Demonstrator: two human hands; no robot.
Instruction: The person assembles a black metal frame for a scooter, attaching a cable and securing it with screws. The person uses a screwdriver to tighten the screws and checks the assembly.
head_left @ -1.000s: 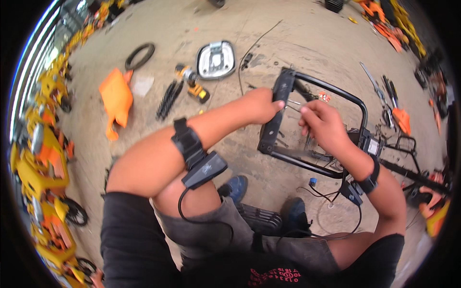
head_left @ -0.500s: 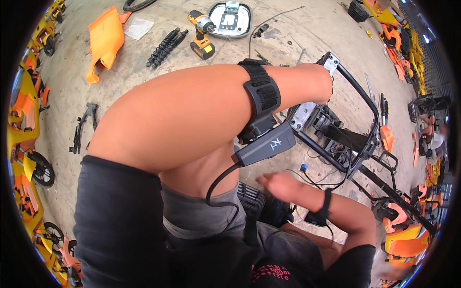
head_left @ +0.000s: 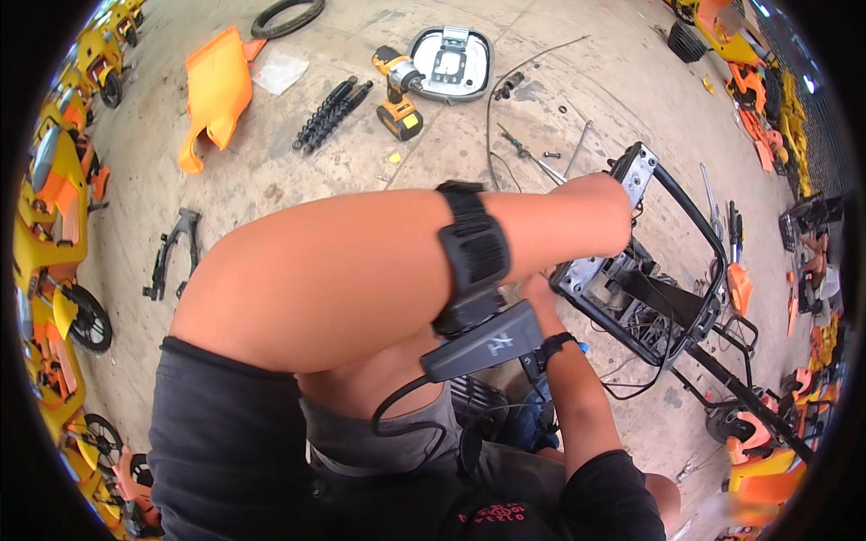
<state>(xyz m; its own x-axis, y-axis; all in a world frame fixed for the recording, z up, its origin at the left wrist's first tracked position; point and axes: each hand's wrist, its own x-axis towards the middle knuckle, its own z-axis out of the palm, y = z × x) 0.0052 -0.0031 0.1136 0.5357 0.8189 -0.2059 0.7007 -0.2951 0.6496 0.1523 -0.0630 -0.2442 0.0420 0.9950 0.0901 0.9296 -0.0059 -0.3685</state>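
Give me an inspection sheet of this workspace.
Surface: stained concrete floor.
Job's things: black metal frame with bracket plates.
Clutter: cordless drill, two shock absorbers, orange body panel, seat base, tyre.
Hands: left hand at the frame's top bracket; right hand mostly hidden behind the left forearm.
Cables: thin cable on floor; wiring inside frame.
Surroundings: yellow and orange scooter parts at both edges.

The drill (head_left: 398, 93) lies between the shock absorbers (head_left: 330, 114) at left and the seat pan (head_left: 450, 51) behind it.
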